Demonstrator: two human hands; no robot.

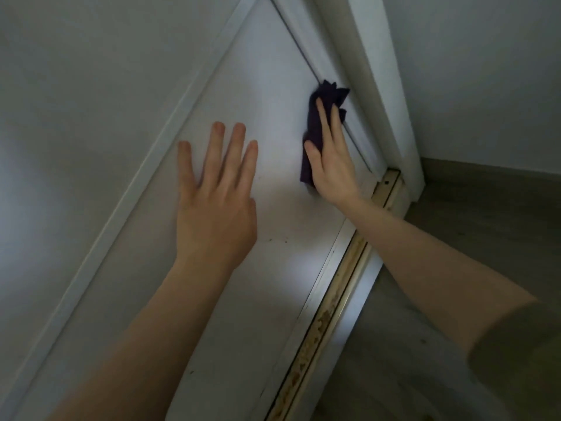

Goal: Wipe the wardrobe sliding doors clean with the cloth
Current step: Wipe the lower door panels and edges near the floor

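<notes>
Lower part of a white wardrobe sliding door (261, 101) is in view, tilted by the downward camera angle. A second door panel (76, 86) is seen at 9 o'clock, set apart from it by a raised white frame strip (127, 205).

Left hand (214, 189) is laid flat on the panel near centre. Its grip is apart: fingers spread, palm down, nothing held. It is judged to be bracing the door against sliding.

Small dark specks (277, 239) are noted on the panel at 4 o'clock from the left hand, towards the bottom edge. That area is judged not yet wiped.

Right hand (329, 165) is pressed on a dark purple cloth (317, 117) at 2 o'clock from the left hand. The cloth is pinned flat between palm and door, not clenched; the fingers lie extended over it. It sits against the door's right-hand edge, beside the white jamb (385, 95). Cloth corners stick out past the fingertips at 12 o'clock.

Step in hand is judged to be wiping along the door's lower right edge.

Bottom track (337, 302) is seen at 5 o'clock, running diagonally, with yellowish-brown grime in its channel. Grey floor (470, 223) lies at 3 o'clock.

Next move is judged to call for steady flat pressure and a sweep down and leftward, towards 7 o'clock, across the specked zone. The cloth should be kept out of the dirty track so grime is not carried back onto the panel. The left-hand brace would need shifting clear of the wiping path.
</notes>
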